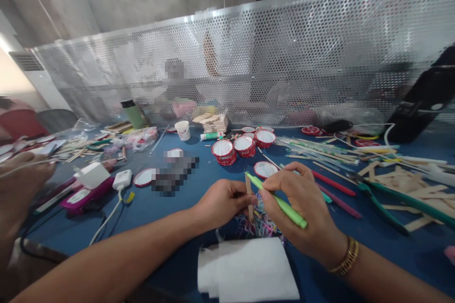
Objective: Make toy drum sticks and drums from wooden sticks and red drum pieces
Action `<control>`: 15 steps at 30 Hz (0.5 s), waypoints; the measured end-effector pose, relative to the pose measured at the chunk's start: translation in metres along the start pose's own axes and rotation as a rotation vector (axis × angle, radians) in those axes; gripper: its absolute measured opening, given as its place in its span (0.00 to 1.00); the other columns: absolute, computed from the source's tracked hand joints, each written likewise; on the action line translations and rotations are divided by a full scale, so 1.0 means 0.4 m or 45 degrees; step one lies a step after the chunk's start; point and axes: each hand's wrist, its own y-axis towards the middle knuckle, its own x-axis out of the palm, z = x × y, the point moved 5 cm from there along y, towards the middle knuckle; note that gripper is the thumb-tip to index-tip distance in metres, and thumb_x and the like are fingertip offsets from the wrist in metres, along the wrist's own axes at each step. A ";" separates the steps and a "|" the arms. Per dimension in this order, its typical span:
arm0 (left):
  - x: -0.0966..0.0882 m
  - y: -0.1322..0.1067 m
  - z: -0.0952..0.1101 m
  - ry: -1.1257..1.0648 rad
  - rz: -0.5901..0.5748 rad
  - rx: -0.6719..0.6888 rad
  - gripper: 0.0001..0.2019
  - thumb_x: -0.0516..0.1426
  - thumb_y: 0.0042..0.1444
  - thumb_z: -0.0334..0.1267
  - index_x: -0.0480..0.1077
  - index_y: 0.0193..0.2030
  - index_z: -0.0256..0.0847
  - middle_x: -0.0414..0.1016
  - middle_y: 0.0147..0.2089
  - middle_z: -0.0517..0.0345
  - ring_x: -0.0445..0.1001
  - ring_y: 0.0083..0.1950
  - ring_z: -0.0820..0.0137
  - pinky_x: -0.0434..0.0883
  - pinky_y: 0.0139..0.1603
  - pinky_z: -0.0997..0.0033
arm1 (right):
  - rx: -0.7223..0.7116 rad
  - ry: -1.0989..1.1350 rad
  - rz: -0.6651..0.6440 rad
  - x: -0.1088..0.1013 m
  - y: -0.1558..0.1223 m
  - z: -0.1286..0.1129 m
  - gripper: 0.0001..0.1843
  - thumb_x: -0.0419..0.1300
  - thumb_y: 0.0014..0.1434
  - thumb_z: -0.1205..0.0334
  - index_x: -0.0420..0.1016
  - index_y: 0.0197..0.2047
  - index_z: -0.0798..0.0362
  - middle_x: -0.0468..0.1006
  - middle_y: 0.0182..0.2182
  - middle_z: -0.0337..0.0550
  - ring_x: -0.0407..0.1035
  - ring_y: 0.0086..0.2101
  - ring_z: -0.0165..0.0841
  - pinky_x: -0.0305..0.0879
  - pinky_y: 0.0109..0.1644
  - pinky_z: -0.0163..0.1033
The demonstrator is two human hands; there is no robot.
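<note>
My left hand point(227, 202) pinches a flat wooden craft stick point(250, 208), holding it upright. My right hand point(298, 203) grips a light-green pen-shaped tool point(289, 209), its narrow end beside the top of the stick. I cannot tell whether the two touch. Below my hands lies a tangle of multicoloured thread-like scraps point(261, 227). A folded white cloth point(252, 270) sits nearest to me. Behind my right hand are a red-rimmed round lid point(266, 169), a red stick point(334, 183) and a purple stick point(341, 202), partly hidden.
Red-rimmed round tins point(223, 152) stand ahead, near a paper cup point(182, 130). Green-handled pliers point(386, 203) and loose wooden sticks point(423, 189) lie right. Left are a white charger point(122, 179), its cable and another person's hand point(21, 184). A perforated metal screen point(249, 61) closes the back.
</note>
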 end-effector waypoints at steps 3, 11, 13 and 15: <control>0.003 -0.001 0.005 -0.003 -0.001 -0.002 0.20 0.58 0.55 0.55 0.70 0.28 0.37 0.75 0.28 0.56 0.71 0.30 0.70 0.65 0.32 0.72 | 0.000 -0.005 -0.011 0.002 0.000 -0.001 0.05 0.58 0.59 0.69 0.67 0.36 0.49 0.74 0.29 0.35 0.68 0.30 0.31 0.57 0.52 0.51; 0.001 0.002 -0.001 -0.066 -0.006 -0.013 0.16 0.60 0.55 0.50 0.72 0.30 0.37 0.75 0.28 0.58 0.71 0.30 0.71 0.66 0.33 0.73 | 0.040 -0.042 0.049 -0.003 -0.002 0.009 0.05 0.58 0.59 0.69 0.67 0.36 0.48 0.74 0.28 0.35 0.68 0.29 0.31 0.58 0.51 0.51; -0.001 0.001 -0.002 -0.049 0.001 -0.003 0.16 0.60 0.56 0.50 0.71 0.29 0.37 0.75 0.28 0.58 0.70 0.29 0.71 0.66 0.32 0.74 | 0.019 -0.029 0.033 -0.002 -0.001 0.004 0.06 0.58 0.59 0.69 0.67 0.36 0.48 0.74 0.28 0.35 0.68 0.29 0.31 0.58 0.51 0.52; 0.000 0.000 0.005 -0.032 -0.009 0.012 0.16 0.59 0.57 0.50 0.71 0.28 0.37 0.75 0.27 0.57 0.69 0.28 0.72 0.65 0.31 0.74 | -0.009 -0.020 0.022 0.000 0.001 -0.002 0.06 0.57 0.59 0.70 0.67 0.36 0.49 0.75 0.28 0.35 0.68 0.29 0.31 0.58 0.51 0.51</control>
